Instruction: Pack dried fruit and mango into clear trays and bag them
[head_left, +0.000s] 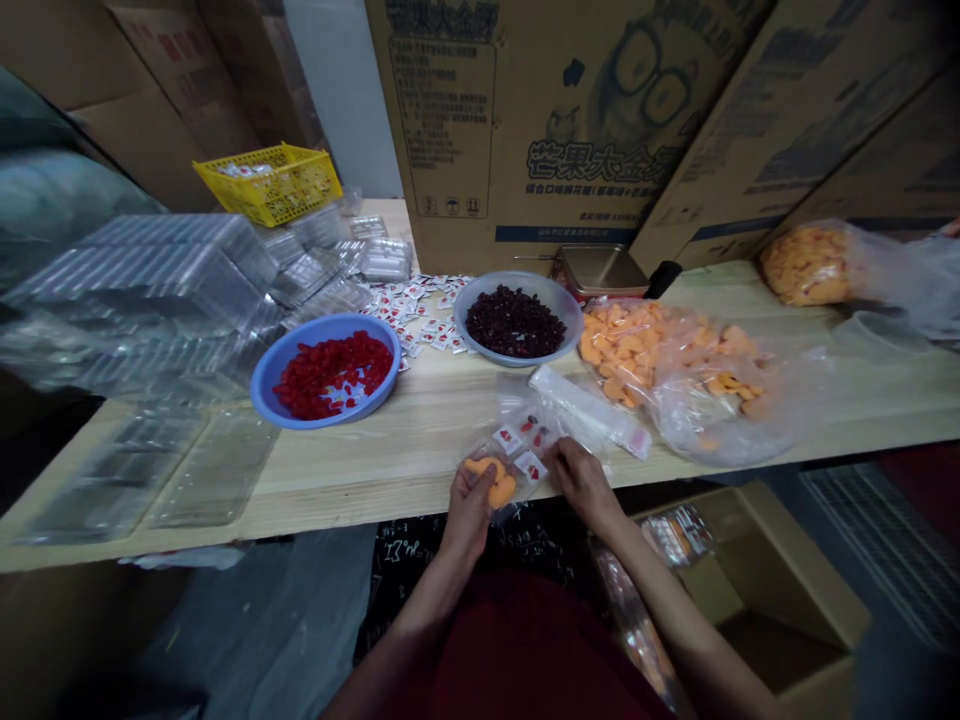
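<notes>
My left hand [470, 510] grips the left side of a clear plastic tray [517, 450], its thumb by the orange candies [501, 490] at that end. Small white packets with red print [531, 467] and dark red pieces show in the tray's other compartments. At the tray's right edge, my right hand [583, 485] has its fingers pinched together; the exact hold is partly hidden. Just beyond lies a stack of clear plastic bags [589, 405] on the wooden table [420, 460].
A blue bowl of red candies [262, 395] and a pale bowl of dark candies [517, 355] stand behind, near scattered packets [427, 310]. Open bag of orange candies [637, 345] right; stacked clear trays [150, 270] and yellow basket [292, 190] left. An open carton [795, 570] sits below.
</notes>
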